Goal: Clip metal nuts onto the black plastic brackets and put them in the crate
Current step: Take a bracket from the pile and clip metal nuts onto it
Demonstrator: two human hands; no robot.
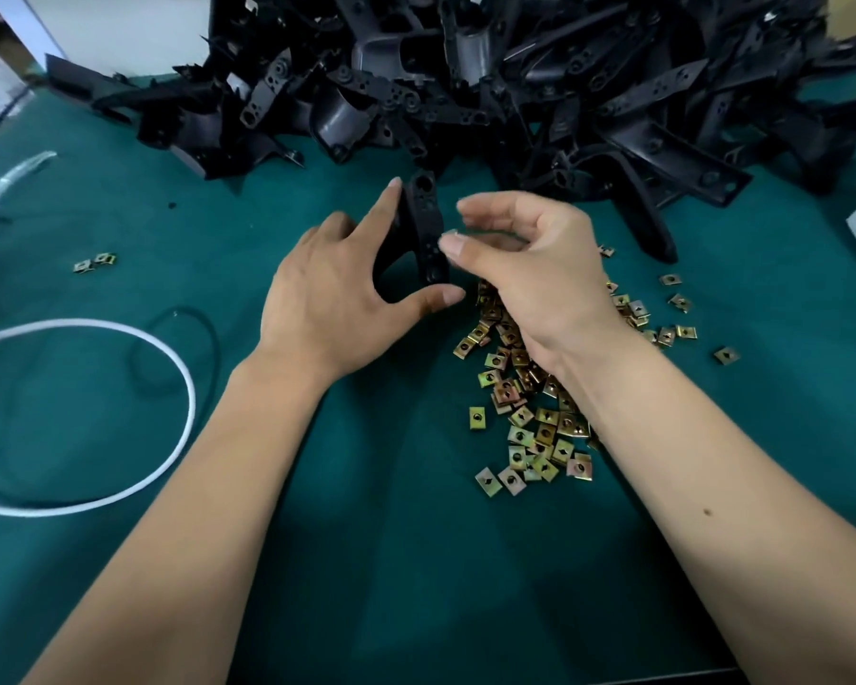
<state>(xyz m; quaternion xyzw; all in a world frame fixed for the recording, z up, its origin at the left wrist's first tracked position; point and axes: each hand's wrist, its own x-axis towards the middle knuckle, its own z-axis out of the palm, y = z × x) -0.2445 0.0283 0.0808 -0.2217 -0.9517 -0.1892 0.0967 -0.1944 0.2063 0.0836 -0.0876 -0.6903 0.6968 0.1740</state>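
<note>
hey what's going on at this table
A person is fitting metal clip nuts to black plastic brackets. The left hand holds one bracket upright over the green table, while the right hand pinches something small, likely a nut, against its edge. Loose nuts lie below the right wrist; a bracket pile sits behind. No crate is visible.

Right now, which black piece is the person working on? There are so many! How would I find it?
Start at the big heap of black brackets at the far edge of the green table, then come toward the two hands. The bracket stands upright just in front of the heap, gripped by the left hand. It is the only one held; the rest lie piled.
</note>
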